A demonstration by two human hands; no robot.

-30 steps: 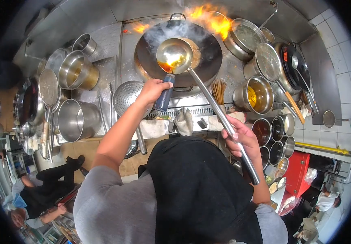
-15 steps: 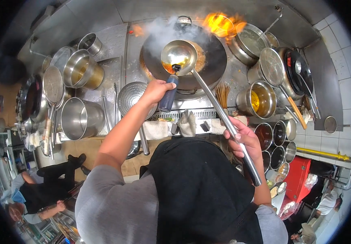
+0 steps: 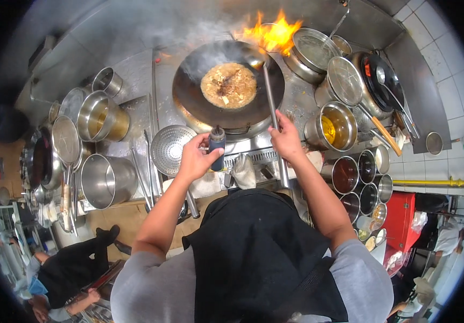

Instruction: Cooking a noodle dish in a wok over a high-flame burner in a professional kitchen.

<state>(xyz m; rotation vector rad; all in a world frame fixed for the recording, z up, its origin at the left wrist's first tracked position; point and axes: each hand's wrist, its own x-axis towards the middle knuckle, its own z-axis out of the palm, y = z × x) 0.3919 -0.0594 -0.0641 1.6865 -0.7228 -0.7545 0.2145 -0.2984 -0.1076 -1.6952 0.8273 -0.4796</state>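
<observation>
My left hand (image 3: pixel 195 160) is closed round a dark squeeze bottle (image 3: pixel 217 151), held upright at the near edge of the stove, its nozzle pointing up. In my right hand (image 3: pixel 286 139) is the long metal handle of a ladle (image 3: pixel 271 94). The ladle's bowl rests against the far right inner wall of a large black wok (image 3: pixel 189 89). Pale, bubbling food in broth (image 3: pixel 229 85) lies in the wok's bottom, with a dark brown streak across its middle. Steam drifts over the wok's far left side.
Flames (image 3: pixel 275 35) flare behind the wok, beside a steel pot (image 3: pixel 313 48). A perforated strainer (image 3: pixel 170 149) lies left, near steel pots (image 3: pixel 108 180). On the right stand a pot of yellow oil (image 3: pixel 345 129) and several sauce containers (image 3: pixel 345 175). Another person (image 3: pixel 76 269) is at lower left.
The ladle has swung away from the bottle into the wok's far side, uncovering the food. My left hand has drawn the bottle back toward me and upright. My right hand has moved forward and left.
</observation>
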